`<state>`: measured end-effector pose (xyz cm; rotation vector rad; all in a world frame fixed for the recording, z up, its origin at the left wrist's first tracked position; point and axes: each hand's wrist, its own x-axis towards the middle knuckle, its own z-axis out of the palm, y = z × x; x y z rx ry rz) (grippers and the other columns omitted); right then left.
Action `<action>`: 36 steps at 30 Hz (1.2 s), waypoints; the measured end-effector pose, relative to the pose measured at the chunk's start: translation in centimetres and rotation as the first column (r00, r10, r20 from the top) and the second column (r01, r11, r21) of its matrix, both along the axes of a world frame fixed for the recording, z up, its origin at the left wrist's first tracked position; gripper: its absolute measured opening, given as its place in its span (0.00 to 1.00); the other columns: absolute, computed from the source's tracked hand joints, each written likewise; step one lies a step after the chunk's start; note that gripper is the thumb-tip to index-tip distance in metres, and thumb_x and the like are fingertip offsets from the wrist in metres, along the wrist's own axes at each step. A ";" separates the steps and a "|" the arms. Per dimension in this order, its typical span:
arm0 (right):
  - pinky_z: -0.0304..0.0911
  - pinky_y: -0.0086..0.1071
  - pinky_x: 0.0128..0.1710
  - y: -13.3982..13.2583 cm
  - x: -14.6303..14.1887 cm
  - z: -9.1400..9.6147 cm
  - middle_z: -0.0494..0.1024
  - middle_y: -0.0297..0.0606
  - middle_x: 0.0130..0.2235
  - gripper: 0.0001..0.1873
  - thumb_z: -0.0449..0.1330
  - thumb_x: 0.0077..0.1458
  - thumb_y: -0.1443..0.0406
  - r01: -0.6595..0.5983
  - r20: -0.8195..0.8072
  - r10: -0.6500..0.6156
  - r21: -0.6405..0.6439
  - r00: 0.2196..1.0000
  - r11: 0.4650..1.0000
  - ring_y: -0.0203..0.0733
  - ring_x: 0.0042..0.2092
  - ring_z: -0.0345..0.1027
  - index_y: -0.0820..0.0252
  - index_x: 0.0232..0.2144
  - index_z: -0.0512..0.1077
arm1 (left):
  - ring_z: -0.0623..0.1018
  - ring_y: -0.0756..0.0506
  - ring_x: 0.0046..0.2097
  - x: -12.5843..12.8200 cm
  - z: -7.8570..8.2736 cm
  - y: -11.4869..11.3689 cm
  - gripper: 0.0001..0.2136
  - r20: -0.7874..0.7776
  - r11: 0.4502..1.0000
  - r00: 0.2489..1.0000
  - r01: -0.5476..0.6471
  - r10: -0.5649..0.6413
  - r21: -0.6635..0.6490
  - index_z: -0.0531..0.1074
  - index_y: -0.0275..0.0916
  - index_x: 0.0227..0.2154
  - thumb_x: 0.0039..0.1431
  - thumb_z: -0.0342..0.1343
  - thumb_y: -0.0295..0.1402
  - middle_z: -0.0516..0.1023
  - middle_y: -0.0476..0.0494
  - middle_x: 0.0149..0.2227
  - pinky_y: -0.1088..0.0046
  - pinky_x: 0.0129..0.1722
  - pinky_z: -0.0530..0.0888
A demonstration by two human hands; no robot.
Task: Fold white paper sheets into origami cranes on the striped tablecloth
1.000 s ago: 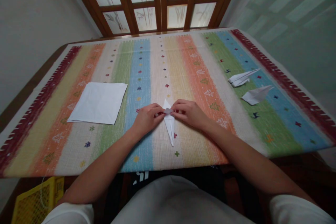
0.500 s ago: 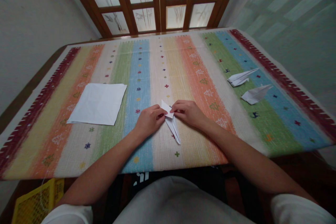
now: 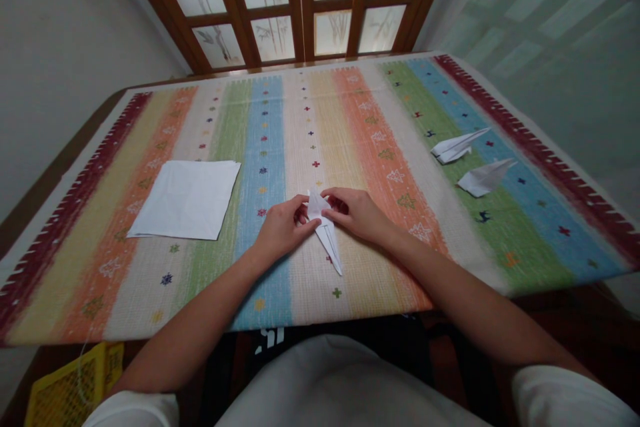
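A narrow folded white paper piece [image 3: 327,237] lies on the striped tablecloth [image 3: 380,167] in front of me, its long point aimed toward me and slightly right. My left hand [image 3: 280,230] pinches its upper left edge with closed fingers. My right hand [image 3: 357,213] grips the upper right part, fingers curled on the paper. The top flap stands up between the two hands.
A stack of white square sheets [image 3: 187,199] lies to the left. Two folded paper planes [image 3: 457,145] [image 3: 484,177] rest at the right on the green and blue stripes. A yellow crate [image 3: 75,383] stands on the floor at lower left. Wooden-framed window panels [image 3: 300,0] are behind the table.
The paper's long point has swung from straight toward me to slightly right. Both hands stayed on its top end, and the top flap has been lifted up between them.
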<state>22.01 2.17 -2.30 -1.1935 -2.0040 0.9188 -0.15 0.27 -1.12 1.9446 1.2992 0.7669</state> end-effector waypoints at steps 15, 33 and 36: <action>0.75 0.38 0.43 -0.2 0.1 -0.2 0.76 0.37 0.47 0.33 0.72 0.51 0.65 -0.100 -0.429 -0.052 -0.323 0.902 0.941 0.40 0.40 0.77 0.48 0.57 0.67 | 0.82 0.47 0.37 0.2 -0.3 0.2 0.17 0.370 0.981 0.917 -0.092 0.151 -0.171 0.72 0.41 0.46 0.56 0.69 0.33 0.82 0.46 0.39 0.71 0.37 0.78; 0.73 0.31 0.41 -0.8 -1.1 0.2 0.81 0.31 0.36 0.22 0.78 0.45 0.63 -0.249 -0.686 -0.309 -0.586 0.659 0.771 0.37 0.37 0.76 0.55 0.41 0.75 | 0.79 0.48 0.36 0.6 -0.9 -0.1 0.15 0.630 0.875 0.740 0.120 0.236 -0.468 0.76 0.37 0.31 0.56 0.71 0.43 0.79 0.46 0.33 0.69 0.44 0.77; 0.73 0.32 0.42 -0.8 -1.1 0.1 0.81 0.32 0.36 0.21 0.79 0.45 0.62 -0.259 -0.685 -0.292 -0.581 0.667 0.772 0.37 0.38 0.76 0.56 0.39 0.75 | 0.80 0.49 0.35 0.7 -0.8 -0.1 0.15 0.600 0.894 0.760 0.058 0.249 -0.445 0.75 0.37 0.31 0.54 0.72 0.43 0.80 0.48 0.33 0.70 0.43 0.79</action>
